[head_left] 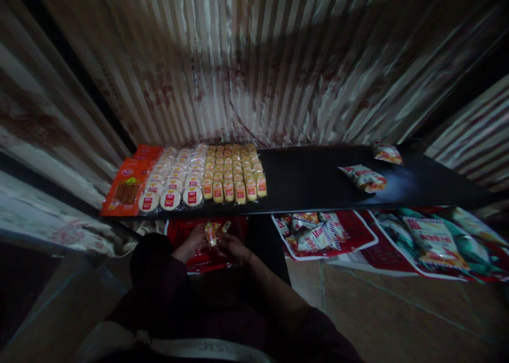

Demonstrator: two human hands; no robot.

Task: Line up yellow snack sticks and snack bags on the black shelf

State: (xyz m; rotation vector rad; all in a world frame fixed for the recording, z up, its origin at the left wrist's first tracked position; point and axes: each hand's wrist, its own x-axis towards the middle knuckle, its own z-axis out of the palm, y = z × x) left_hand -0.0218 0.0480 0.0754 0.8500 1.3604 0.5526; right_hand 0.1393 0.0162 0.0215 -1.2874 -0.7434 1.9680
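Observation:
Both my hands are low, below the front edge of a black shelf [318, 177]. My left hand [193, 242] and my right hand [233, 246] are closed together on a few small wrapped snack packets [210, 233] with yellow and red labels. They hold them over a red bag [199, 259] lying under the shelf. On the shelf's left part stand rows of small yellow snack packets [234, 172], rows of round white packets with red labels [178, 180], and orange flat packs [129, 188] at the far left.
Two loose snack bags [363, 178] [387, 154] lie on the right part of the shelf. Red and green sacks with more packets [318, 235] [429, 241] lie on the floor under it. Corrugated metal sheeting [254, 60] stands behind the shelf.

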